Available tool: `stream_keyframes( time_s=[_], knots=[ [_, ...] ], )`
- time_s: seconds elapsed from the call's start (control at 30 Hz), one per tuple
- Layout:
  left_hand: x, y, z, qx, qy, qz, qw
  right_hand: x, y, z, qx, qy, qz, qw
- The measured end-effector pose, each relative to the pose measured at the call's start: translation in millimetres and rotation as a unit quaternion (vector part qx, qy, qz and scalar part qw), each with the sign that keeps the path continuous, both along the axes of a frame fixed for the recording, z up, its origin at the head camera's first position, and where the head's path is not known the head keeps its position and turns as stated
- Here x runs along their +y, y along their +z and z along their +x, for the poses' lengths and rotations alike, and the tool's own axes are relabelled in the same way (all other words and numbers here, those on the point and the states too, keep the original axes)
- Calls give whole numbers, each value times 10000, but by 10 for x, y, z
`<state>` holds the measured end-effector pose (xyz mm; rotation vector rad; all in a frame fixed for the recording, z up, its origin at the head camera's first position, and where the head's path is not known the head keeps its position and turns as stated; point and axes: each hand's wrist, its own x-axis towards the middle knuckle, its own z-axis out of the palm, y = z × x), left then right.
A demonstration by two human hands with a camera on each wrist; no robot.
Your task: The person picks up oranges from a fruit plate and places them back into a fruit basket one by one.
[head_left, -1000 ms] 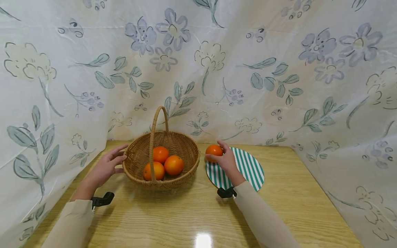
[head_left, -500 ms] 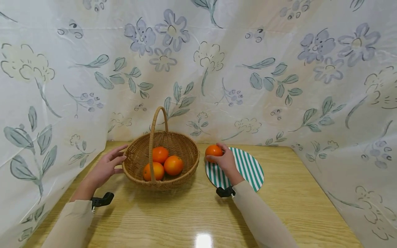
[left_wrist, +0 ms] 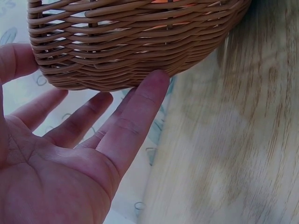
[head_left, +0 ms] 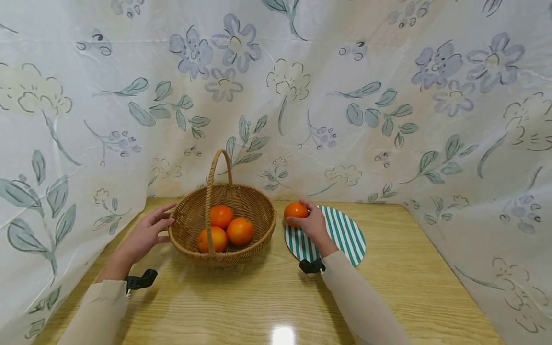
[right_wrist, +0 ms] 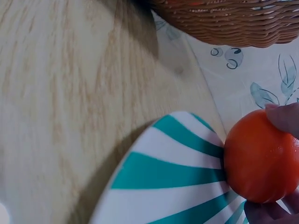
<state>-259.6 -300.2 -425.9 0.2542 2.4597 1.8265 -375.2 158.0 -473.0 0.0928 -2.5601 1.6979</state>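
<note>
In the head view a wicker basket (head_left: 265, 239) with a tall arched handle holds three oranges, one of them the front-right orange (head_left: 240, 231). My left hand (head_left: 144, 237) is at the basket's left side, its fingers fairly straight. Seen from the left wrist, the fingertips (left_wrist: 156, 81) touch the woven wall (left_wrist: 126, 56) from outside and below. My right hand (head_left: 316, 225) grips another orange (head_left: 295, 213), thumb and fingers on either side. That orange is at the left rim of a round green-and-white striped mat (head_left: 349, 235); whether it touches the mat I cannot tell.
Both items stand on a light wooden table (head_left: 241, 297). A floral curtain (head_left: 302, 158) hangs behind the table's back edge and along both sides. A black wrist camera mount (head_left: 312, 266) sits below the right hand, over the mat's near-left edge.
The view has shifted slightly. Both hands stay where they were: the left at the basket, the right gripping the orange, its fingers drawn a little closer round it.
</note>
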Motion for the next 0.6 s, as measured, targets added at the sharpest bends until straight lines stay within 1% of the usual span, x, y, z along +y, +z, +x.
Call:
stream_keyframes(
  time_s=[0.47,0.6],
  knots=[
    [2,-21,25,43,-1,39,10000,-6,3,14,3,-38,104,9999],
    [10,-14,28,66,19,-7,10000,2,20,22,-49,-39,13,10000]
  ],
)
